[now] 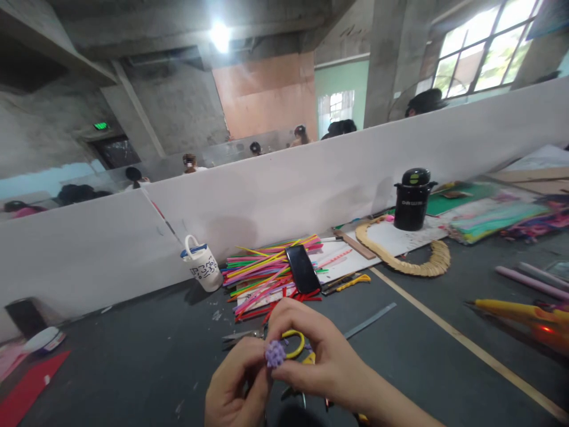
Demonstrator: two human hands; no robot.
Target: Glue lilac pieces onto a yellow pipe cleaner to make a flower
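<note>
A small purple cluster (275, 354), knobbly like a tiny flower head, is pinched between my two hands low in the middle of the view. My left hand (240, 379) grips it from the left with thumb and fingers closed. From the right, my right hand (317, 350) curls round, its index finger above and thumb below, both at the cluster. Just behind the hands lie yellow-handled scissors (296, 345), partly covered by the fingers. Other tools under my right hand are mostly hidden.
Beyond the hands are colourful pipe cleaners (262, 270), a black phone (303, 268), a utility knife (353, 283) and a white cup (202, 267). A black flask (411, 201) stands by the white partition (288, 184). At right lies a yellow glue gun (515, 311). People sit beyond the partition.
</note>
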